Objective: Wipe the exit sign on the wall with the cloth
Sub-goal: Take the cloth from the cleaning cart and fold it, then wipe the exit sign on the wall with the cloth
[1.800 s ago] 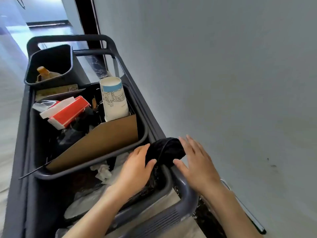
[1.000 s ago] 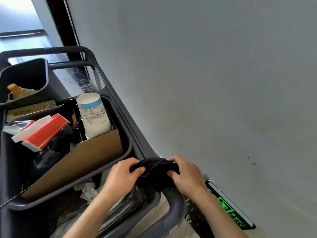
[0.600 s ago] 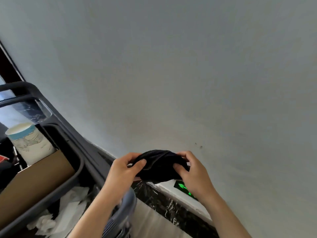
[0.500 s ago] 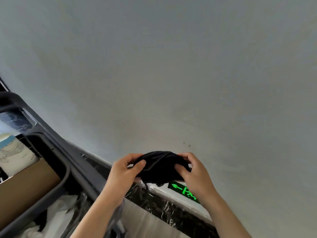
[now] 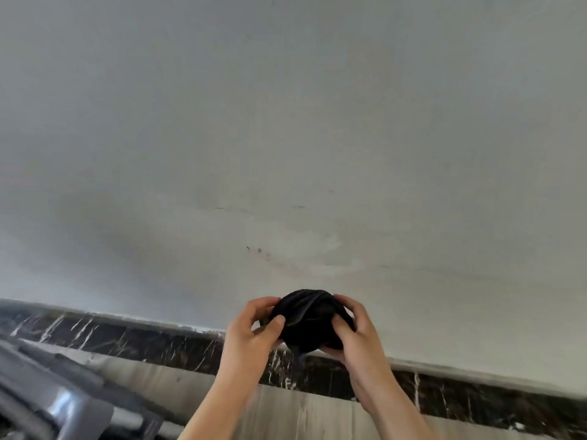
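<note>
A bunched black cloth (image 5: pixel 309 319) is held up in front of the pale grey wall (image 5: pixel 286 138), low down near the skirting. My left hand (image 5: pixel 251 333) grips its left side and my right hand (image 5: pixel 355 333) grips its right side, both with fingers curled into the fabric. The green exit sign is not visible now; the cloth and my hands cover the spot low on the wall where it showed a moment ago.
A dark marble skirting (image 5: pixel 143 342) runs along the foot of the wall above a light tiled floor (image 5: pixel 305 414). A corner of the grey cleaning cart (image 5: pixel 54 404) fills the bottom left.
I lifted the cloth off the cart with both hands and turned right to face the wall. The cart slid out to the bottom left, and the green sign went out of sight behind the cloth.
</note>
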### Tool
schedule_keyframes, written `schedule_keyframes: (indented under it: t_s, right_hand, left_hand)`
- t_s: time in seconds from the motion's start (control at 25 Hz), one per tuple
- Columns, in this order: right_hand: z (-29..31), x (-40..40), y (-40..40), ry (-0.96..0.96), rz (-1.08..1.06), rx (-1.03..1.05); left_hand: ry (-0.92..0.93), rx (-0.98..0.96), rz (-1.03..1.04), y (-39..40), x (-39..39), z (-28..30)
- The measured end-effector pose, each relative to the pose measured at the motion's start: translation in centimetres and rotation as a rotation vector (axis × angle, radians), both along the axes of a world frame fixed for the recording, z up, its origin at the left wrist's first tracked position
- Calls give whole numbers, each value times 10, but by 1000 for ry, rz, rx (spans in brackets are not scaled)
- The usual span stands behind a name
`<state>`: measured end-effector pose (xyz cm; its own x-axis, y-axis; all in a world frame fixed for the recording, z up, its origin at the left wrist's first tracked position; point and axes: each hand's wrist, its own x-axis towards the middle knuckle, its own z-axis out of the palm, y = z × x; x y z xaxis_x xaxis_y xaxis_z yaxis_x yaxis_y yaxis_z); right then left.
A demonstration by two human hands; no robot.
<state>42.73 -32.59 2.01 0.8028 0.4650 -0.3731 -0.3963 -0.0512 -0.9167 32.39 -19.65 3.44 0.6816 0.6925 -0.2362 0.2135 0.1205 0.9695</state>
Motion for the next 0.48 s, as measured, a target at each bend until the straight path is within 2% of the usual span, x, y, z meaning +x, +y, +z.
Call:
schedule_keyframes:
  t_s: [0.28,0.48]
  right_hand:
    - [-41,9,1,94,-57,18]
    - [-107,24,17,198,-126,51]
  left_hand:
    - [51,-46,-30,-7,32,-58]
    - [73,-167,-80,3,51,-130]
